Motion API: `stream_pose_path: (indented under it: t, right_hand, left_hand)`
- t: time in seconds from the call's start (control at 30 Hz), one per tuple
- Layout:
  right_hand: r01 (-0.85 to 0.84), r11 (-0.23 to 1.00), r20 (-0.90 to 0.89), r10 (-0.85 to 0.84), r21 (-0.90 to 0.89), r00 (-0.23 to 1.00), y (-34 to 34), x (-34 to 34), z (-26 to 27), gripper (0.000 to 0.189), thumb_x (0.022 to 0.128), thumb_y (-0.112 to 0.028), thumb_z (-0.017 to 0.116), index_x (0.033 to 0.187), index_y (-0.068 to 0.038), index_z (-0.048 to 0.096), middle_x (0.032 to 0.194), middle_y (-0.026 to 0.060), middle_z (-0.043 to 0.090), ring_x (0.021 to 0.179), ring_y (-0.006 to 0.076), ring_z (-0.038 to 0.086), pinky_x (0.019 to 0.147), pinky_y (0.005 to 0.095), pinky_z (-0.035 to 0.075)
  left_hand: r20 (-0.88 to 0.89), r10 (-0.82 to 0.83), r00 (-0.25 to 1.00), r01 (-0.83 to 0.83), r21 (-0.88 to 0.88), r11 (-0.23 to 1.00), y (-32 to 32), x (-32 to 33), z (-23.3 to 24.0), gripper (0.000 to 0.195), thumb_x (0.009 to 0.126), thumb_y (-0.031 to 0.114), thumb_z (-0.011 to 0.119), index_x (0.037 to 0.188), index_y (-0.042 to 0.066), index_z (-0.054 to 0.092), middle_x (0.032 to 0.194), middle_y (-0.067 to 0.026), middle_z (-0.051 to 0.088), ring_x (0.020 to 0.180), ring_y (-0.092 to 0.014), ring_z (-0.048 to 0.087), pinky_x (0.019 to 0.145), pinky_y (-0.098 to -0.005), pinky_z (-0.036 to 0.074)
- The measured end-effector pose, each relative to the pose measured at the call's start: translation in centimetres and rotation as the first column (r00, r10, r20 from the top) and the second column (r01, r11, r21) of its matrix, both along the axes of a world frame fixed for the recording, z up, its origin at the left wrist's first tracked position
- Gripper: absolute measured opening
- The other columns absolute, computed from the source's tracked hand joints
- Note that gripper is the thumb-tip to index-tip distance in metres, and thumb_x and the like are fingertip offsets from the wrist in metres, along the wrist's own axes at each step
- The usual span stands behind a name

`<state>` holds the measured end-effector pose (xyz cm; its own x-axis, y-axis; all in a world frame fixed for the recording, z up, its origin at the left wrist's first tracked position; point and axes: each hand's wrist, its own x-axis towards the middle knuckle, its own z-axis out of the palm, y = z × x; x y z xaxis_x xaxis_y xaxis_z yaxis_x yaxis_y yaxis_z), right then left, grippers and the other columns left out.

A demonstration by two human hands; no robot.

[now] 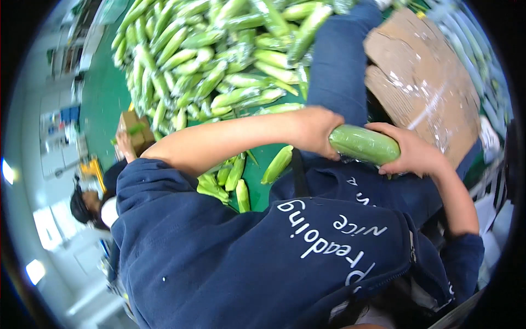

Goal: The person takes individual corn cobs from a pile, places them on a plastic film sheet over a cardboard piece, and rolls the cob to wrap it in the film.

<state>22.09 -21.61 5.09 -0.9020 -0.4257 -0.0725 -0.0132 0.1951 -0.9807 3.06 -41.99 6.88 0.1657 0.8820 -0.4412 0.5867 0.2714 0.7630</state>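
A green ear of corn in its husk [363, 144], wrapped in shiny clear film, lies between my two hands over my lap. My left hand [316, 131] grips its left end, with the thumb side hidden partly behind the ear. Around the right end curl the fingers and thumb of my right hand [409, 149]. Just left of my lap, an ear in husk [277, 164] rests on the green floor [257, 183], beside several more ears [234, 174] and loose husk. To the right of my leg is a flattened brown cardboard piece [427, 82] with clear film over it.
A large heap of film-wrapped corn ears [197, 61] spreads ahead and left of my leg [339, 66]. Another person [88, 201] is at the far left, one hand near a cardboard box [137, 129]. More long wrapped produce [464, 37] lies at the upper right.
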Motion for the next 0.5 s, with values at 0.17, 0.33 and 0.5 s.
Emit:
stream_pose_path:
  t: [0.17,0.33,0.5]
  right_hand:
    - [0.35,0.734,-0.47,-0.047,0.582,0.881,-1.0,-2.0,1.9,0.065,0.067,0.005,0.068,0.129,-0.01,0.054,0.101,0.0148,0.065,0.082,0.0327,0.066,0.071,0.0379,0.055]
    - [0.817,0.323,-0.522,-0.643,0.478,0.56,0.7,-5.5,-0.8,0.034,0.084,-0.001,0.066,0.118,-0.004,0.063,0.073,-0.0005,0.052,0.062,0.0108,0.051,0.059,0.0274,0.044]
    - [0.904,0.29,-0.221,-0.904,0.314,0.367,0.5,-1.4,-4.1,0.023,0.095,-0.013,0.061,0.116,-0.003,0.064,0.08,-0.0059,0.049,0.073,0.005,0.046,0.066,0.0218,0.039]
  left_hand:
    - [0.652,0.698,0.298,0.03,-0.737,0.676,-7.2,-0.9,-1.2,0.037,0.084,0.037,0.073,0.092,0.004,0.059,0.056,0.0069,0.042,0.042,-0.002,0.032,0.039,-0.0188,0.019]
    - [0.494,0.795,0.352,-0.707,-0.417,0.572,-9.7,-5.6,3.6,0.037,0.087,0.042,0.068,0.088,0.005,0.065,0.053,0.0033,0.048,0.045,-0.007,0.043,0.042,-0.0238,0.03]
    - [0.344,0.891,0.297,-0.952,0.033,0.304,-18.2,-7.2,-9.7,0.056,0.091,0.056,0.056,0.11,0.003,0.059,0.092,-0.0079,0.064,0.084,-0.02,0.061,0.079,-0.0367,0.051]
